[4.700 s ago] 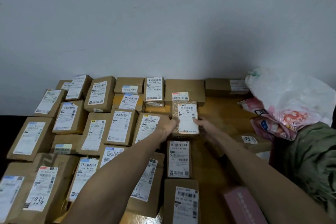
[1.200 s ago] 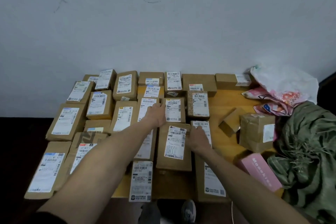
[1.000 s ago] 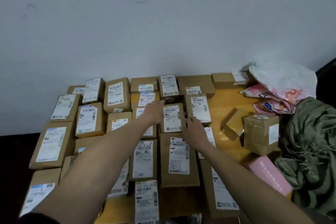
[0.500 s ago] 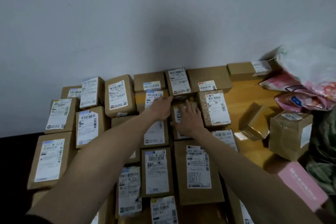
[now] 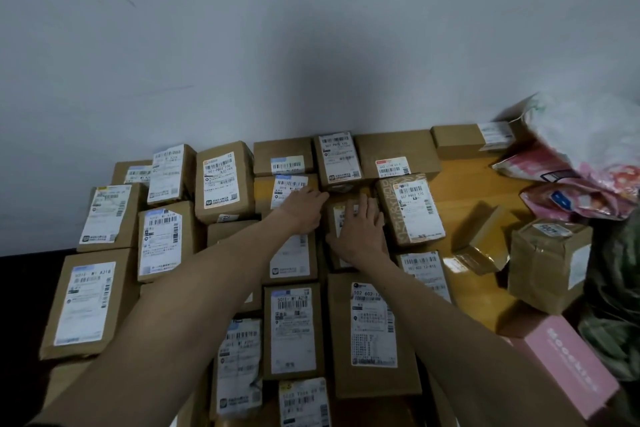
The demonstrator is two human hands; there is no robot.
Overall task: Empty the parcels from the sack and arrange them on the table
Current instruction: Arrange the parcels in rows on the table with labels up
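Cardboard parcels (image 5: 294, 329) already cover most of the bench (image 5: 460, 184) in rows; left hand (image 5: 304, 208) and right hand (image 5: 360, 232), fingers straight and flat, press around a small parcel (image 5: 334, 218) among them; beside the green sack (image 5: 616, 270), a tilted box (image 5: 485, 239), taped box (image 5: 547, 263) and pink box (image 5: 568, 364) look unarranged.

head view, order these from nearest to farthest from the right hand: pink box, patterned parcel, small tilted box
1. patterned parcel, just right of the right hand.
2. small tilted box, farther right, standing apart.
3. pink box, at the near right edge.
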